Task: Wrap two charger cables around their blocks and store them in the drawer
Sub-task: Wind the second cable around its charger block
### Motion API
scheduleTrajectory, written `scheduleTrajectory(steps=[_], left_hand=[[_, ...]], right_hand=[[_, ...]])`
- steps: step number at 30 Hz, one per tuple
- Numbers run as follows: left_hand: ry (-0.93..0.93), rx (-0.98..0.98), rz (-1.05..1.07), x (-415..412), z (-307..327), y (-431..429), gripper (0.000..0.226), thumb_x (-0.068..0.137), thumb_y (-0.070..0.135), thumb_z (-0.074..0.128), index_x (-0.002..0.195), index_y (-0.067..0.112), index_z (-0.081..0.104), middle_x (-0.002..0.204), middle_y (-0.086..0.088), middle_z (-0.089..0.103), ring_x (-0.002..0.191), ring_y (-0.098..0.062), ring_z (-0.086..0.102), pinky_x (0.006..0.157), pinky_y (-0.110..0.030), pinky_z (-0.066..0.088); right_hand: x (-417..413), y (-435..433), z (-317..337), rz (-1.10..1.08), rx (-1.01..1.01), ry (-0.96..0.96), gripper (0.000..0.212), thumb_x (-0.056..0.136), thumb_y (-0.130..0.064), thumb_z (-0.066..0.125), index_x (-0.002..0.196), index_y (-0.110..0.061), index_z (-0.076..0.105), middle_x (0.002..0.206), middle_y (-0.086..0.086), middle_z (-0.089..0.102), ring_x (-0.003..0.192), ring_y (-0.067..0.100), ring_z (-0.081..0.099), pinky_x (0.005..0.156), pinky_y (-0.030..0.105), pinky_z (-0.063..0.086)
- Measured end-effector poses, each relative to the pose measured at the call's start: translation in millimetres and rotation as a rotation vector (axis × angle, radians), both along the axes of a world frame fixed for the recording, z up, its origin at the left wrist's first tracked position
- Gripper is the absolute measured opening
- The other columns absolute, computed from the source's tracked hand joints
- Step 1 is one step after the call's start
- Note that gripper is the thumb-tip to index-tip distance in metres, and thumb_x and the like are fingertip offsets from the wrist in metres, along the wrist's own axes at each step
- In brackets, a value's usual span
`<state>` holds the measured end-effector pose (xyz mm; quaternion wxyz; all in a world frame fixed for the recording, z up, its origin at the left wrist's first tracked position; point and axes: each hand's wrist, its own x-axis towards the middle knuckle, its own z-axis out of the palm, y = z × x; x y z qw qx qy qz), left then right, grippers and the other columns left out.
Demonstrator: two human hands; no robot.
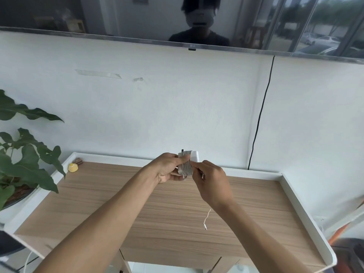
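A white charger block (pixel 194 155) is held up above the wooden tabletop, with several turns of its white cable (pixel 186 164) wound around it. My left hand (pixel 168 168) grips the block from the left, thumb pressed on the coils. My right hand (pixel 211 182) pinches the cable against the block's right side. The loose cable end with its plug (pixel 205 226) dangles below my right wrist. No second charger and no drawer are visible.
The wooden table (pixel 118 203) has a raised white rim (pixel 307 209). A small yellow object (pixel 73 167) sits at its back left corner. A potted plant (pixel 25 160) stands left. A black cord (pixel 260 119) runs down the wall below a wall-mounted TV (pixel 256 22).
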<state>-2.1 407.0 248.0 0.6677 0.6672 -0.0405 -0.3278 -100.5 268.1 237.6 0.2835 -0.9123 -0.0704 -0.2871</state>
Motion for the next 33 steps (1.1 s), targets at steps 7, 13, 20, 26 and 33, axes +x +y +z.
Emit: scheduleTrajectory(steps=[7,13,20,26,33], left_hand=[[-0.055,0.011,0.026,-3.4,-0.5,0.1,0.027,0.08,0.024,0.077,0.091,0.0,0.069,0.076,-0.013,0.072,0.068,-0.023,0.07,0.056,-0.03,0.057],[-0.125,-0.023,0.137,-3.4,-2.8,-6.3,0.022,0.084,0.02,0.073,0.091,-0.001,0.069,0.076,-0.014,0.071,0.065,-0.022,0.07,0.054,-0.031,0.055],[-0.128,-0.112,0.143,-7.4,-2.5,-6.8,0.022,0.087,0.02,0.07,0.095,-0.001,0.069,0.075,-0.011,0.069,0.066,-0.02,0.066,0.053,-0.031,0.054],[-0.204,-0.138,0.064,-8.6,-0.8,-1.1,0.028,0.089,0.02,0.066,0.102,-0.005,0.065,0.075,-0.012,0.067,0.068,-0.023,0.063,0.057,-0.034,0.053],[-0.25,-0.14,-0.141,-17.0,13.2,7.0,0.042,0.077,0.031,0.069,0.105,0.0,0.065,0.091,-0.018,0.064,0.084,-0.029,0.061,0.058,-0.031,0.054]], right_hand=[[-2.6,-4.5,-8.0,0.025,-0.013,0.004,0.019,0.091,-0.013,0.054,0.102,-0.018,0.069,0.062,-0.003,0.049,0.05,0.016,0.04,0.045,0.033,0.039],[-9.1,-5.3,-19.4,0.048,0.196,-0.023,0.027,0.094,-0.009,0.054,0.115,-0.017,0.067,0.067,-0.012,0.052,0.055,0.011,0.048,0.05,0.021,0.037],[-11.4,-7.2,-26.3,0.003,0.417,0.007,0.011,0.093,-0.016,0.06,0.093,-0.017,0.071,0.05,-0.012,0.046,0.044,0.008,0.035,0.045,0.014,0.027],[-7.4,-12.3,-25.2,0.007,0.553,0.143,0.011,0.091,-0.027,0.062,0.085,-0.02,0.07,0.048,-0.009,0.04,0.044,0.006,0.031,0.045,0.018,0.027],[-2.2,-21.3,-18.2,0.06,0.594,0.344,0.031,0.091,-0.016,0.062,0.062,-0.027,0.061,0.039,-0.017,0.049,0.039,-0.001,0.043,0.044,0.008,0.03]])
